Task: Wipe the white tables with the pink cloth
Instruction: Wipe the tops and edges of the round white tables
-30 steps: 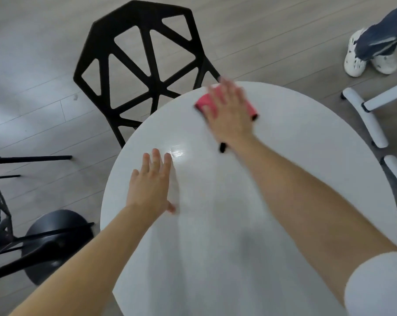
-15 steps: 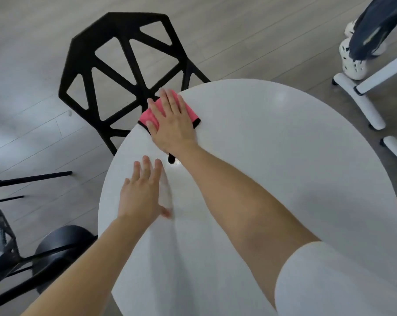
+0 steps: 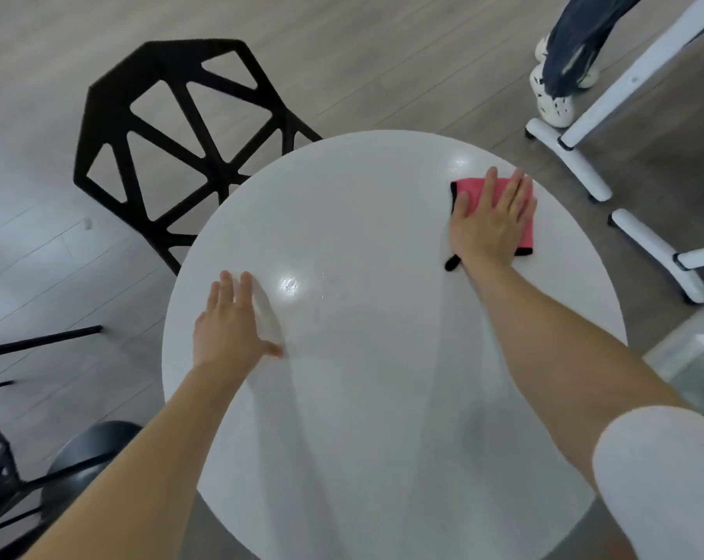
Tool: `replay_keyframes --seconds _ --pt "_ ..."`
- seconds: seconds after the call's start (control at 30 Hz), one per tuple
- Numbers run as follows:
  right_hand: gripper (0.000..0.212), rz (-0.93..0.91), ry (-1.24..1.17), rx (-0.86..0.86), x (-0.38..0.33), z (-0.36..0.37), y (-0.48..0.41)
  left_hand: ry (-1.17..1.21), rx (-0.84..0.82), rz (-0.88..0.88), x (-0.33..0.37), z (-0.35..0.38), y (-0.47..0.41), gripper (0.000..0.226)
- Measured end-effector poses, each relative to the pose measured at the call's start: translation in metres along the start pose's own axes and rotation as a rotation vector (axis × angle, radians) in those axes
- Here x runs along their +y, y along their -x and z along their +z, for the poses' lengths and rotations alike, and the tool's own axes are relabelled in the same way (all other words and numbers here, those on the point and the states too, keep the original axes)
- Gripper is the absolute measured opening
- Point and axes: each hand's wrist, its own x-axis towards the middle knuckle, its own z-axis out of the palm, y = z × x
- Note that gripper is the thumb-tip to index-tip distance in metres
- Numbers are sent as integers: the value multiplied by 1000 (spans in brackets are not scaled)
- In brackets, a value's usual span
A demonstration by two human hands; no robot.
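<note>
Step in hand: wiping the top of the round white table [image 3: 382, 220], mid-pass.

- Right hand [image 3: 490, 222]: flat on the pink cloth [image 3: 475, 192], fingers straight and spread, pressing down, not clutching it.
- Cloth: folded flat on the table's far-right part, close to the rim. Its black-trimmed edge shows left of the thumb, and a black tab [image 3: 452, 263] sticks out by the wrist.
- Left hand [image 3: 231, 321]: palm down on the table's left part, just inside the rim. Fingers are straight and together, thumb out, holding nothing. Looks like a brace.
- A faint wet sheen shows near the glare spot at the table's middle.

Judgement: the far-right edge is being covered now, and I can't tell how much of the near half has been done.

Next move probably calls for:
- dragging the cloth back across the top under even palm pressure
- staying inside the rim so the cloth doesn't slide off
- lifting the left hand at some point to wipe under it

Around the table:
- black lattice chair [image 3: 108, 115] tucked at the far-left
- white desk legs [image 3: 576, 163] off the far-right
- another person's leg and white clog [image 3: 552, 103] beyond those
</note>
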Motion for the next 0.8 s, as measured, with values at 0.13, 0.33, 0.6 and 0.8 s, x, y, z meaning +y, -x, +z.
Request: replay_keyframes --seconds 0.13,0.33,0.6,0.8 --pt "77 -294 13 -43 -98 11 44 72 -5 -77 1 15 32 144" --pt "72 -930 112 -156 -187 30 149 39 -102 -134 10 38 70 166" --pt "74 -564 42 -110 -32 -2 3 -112 -102 -102 7 48 69 171" --pt "76 -237 48 -51 -14 -3 11 -146 -94 -93 3 48 70 172"
